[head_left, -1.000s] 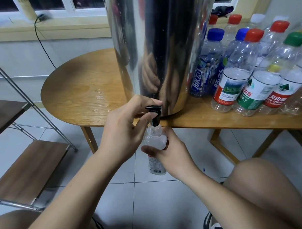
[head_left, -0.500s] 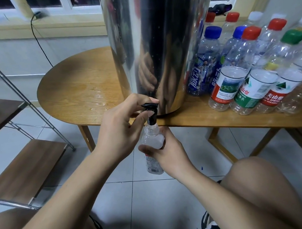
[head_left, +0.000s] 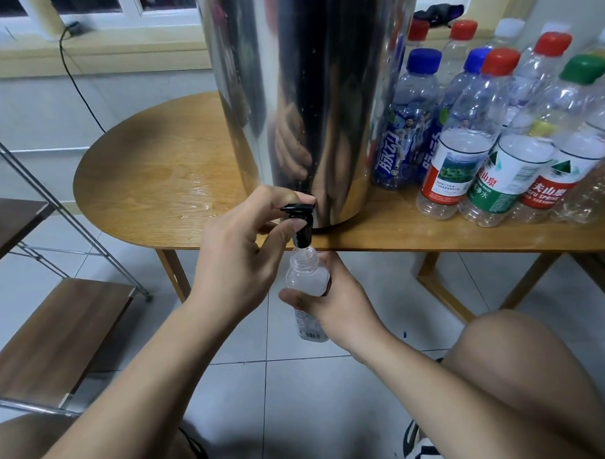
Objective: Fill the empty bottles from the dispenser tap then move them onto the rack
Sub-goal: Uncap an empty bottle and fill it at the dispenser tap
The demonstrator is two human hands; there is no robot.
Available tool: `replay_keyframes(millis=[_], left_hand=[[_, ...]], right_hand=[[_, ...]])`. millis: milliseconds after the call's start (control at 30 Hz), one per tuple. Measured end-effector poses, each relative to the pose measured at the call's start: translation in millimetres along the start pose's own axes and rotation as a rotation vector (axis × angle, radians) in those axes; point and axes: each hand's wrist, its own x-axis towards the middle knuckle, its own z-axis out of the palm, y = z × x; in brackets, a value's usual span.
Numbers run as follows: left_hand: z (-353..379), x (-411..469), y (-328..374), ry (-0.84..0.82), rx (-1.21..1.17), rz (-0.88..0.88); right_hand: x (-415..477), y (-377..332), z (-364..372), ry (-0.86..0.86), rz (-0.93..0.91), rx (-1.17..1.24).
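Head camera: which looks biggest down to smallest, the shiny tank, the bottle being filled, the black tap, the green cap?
1. Shiny steel tank.
2. Clear plastic bottle.
3. Black plastic tap and green round cap look alike, so unranked.

The dispenser (head_left: 306, 91) is mirror-polished metal with a glossy black plastic tap (head_left: 305, 233); the bottle (head_left: 308, 280) under it and the capped bottles (head_left: 460, 162) to the right are clear plastic with shiny labels. The table (head_left: 154, 159) is smooth grained wood, the rack (head_left: 54, 327) on the left matt wood-look boards on metal rods.
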Motion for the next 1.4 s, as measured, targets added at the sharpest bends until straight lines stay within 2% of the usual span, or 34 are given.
replay_keyframes(millis=[133, 500, 1400], left_hand=[[-1.1, 1.3, 1.1, 0.003, 0.018, 0.005], [-1.5, -0.1, -1.1, -0.005, -0.006, -0.013], [-1.7, -1.9, -3.7, -0.029, -0.024, -0.035]], right_hand=[[1.0, 1.7, 1.9, -0.010, 0.026, 0.085], [6.1, 12.3, 6.7, 0.003, -0.021, 0.021], [9.5, 15.4, 9.2, 0.024, 0.017, 0.006]])
